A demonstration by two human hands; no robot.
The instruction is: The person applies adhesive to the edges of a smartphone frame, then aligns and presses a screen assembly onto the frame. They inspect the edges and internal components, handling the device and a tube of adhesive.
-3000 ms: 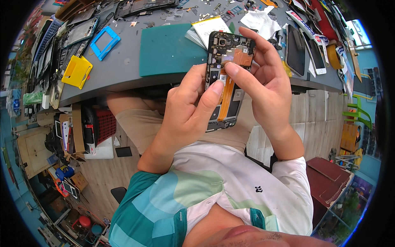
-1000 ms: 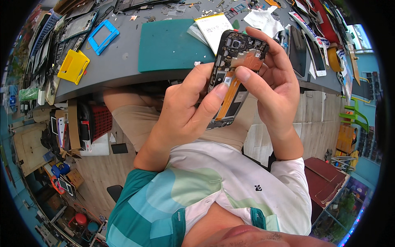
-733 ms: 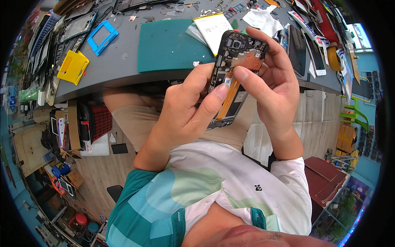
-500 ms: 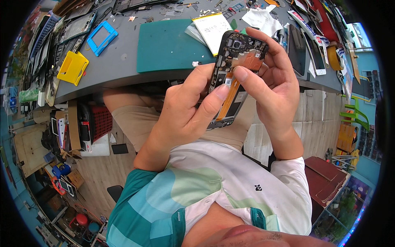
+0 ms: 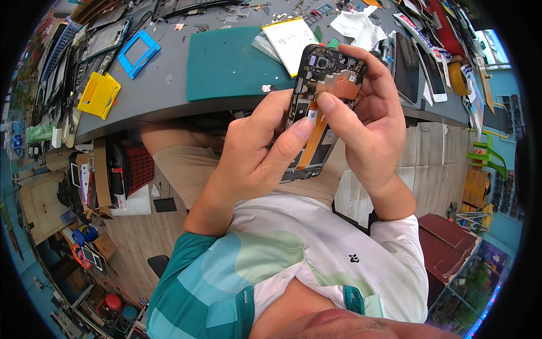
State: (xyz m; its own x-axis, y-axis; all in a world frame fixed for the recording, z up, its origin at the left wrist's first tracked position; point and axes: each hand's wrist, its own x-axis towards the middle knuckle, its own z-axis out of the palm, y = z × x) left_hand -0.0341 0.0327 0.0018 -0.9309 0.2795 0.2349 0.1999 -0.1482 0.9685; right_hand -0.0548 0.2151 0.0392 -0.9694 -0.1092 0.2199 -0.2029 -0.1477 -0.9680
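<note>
An opened smartphone (image 5: 337,85) without its back cover is held tilted between my two hands, past the near edge of the table. Its circuit board, camera and a copper-coloured sheet show in the upper half. An orange flex cable (image 5: 311,144) runs down its lower half. My left hand (image 5: 257,144) grips the left side, with the thumb over the phone beside the cable. My right hand (image 5: 370,116) wraps the right side, its thumb pressing where the cable meets the board. The thumbs hide part of that joint.
A green mat (image 5: 226,65) lies on the grey table (image 5: 155,79), with a white battery-like pack (image 5: 291,42) at its right corner. Blue (image 5: 139,53) and yellow (image 5: 99,96) holders sit left. White tissue (image 5: 361,28), phones and tape (image 5: 458,78) lie right.
The phone has shifted slightly downward and its top has tipped a little. Both hands keep their grip, and the right thumb has moved slightly left.
</note>
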